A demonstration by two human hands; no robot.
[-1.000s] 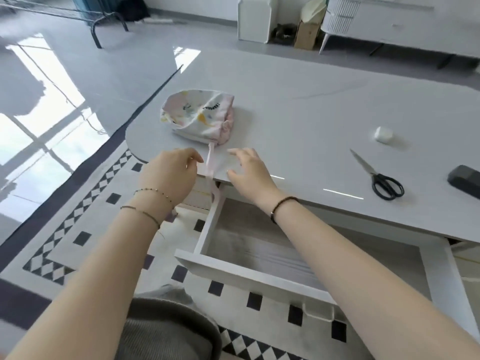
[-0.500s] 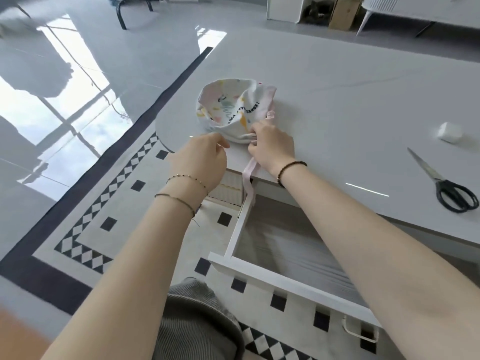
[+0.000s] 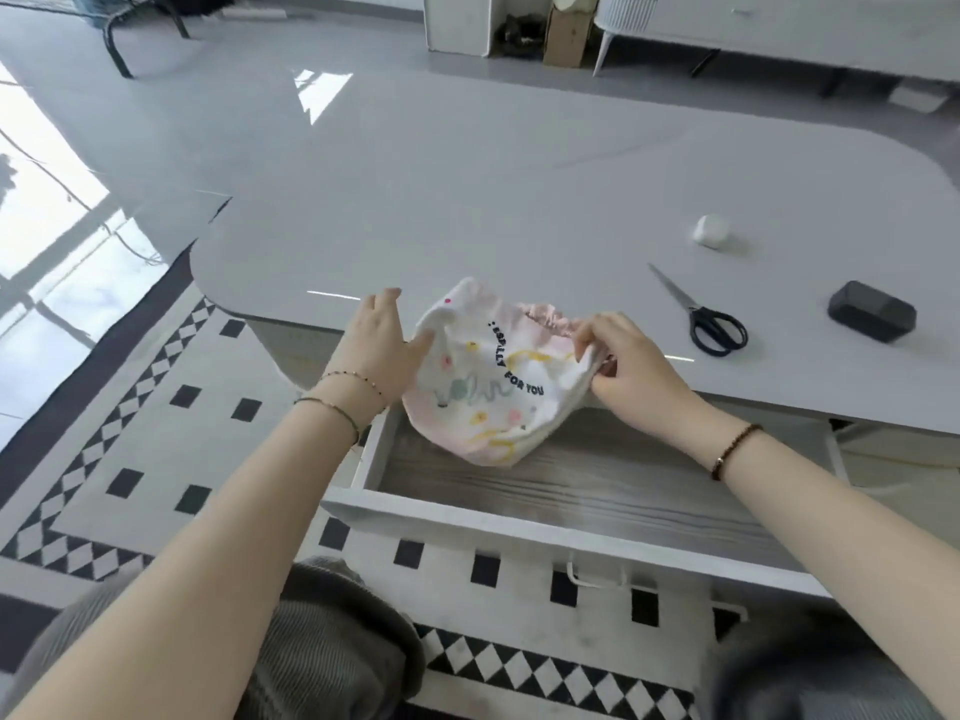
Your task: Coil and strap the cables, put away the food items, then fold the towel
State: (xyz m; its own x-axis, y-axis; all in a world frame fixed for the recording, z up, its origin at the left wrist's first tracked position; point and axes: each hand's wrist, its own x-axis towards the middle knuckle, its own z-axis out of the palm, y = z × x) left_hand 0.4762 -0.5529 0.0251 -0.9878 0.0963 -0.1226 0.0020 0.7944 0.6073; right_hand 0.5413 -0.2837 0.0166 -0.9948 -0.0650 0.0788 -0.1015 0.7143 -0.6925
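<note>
Grey tabletop [image 3: 519, 200], drawer [image 3: 467, 517] open at 6 o'clock. Printed pouch [image 3: 483, 397] above drawer: left hand [image 3: 379, 345] flat-fingered against its side, right hand [image 3: 623, 356] pinching gathered mouth. Stowing seemingly midway; cables, towel unseen.

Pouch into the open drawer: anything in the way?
Nothing visible. The right hand pinches the pouch, the left hand touches its side, at the table edge just above the open drawer; the drawer floor under it shows no object.
</note>
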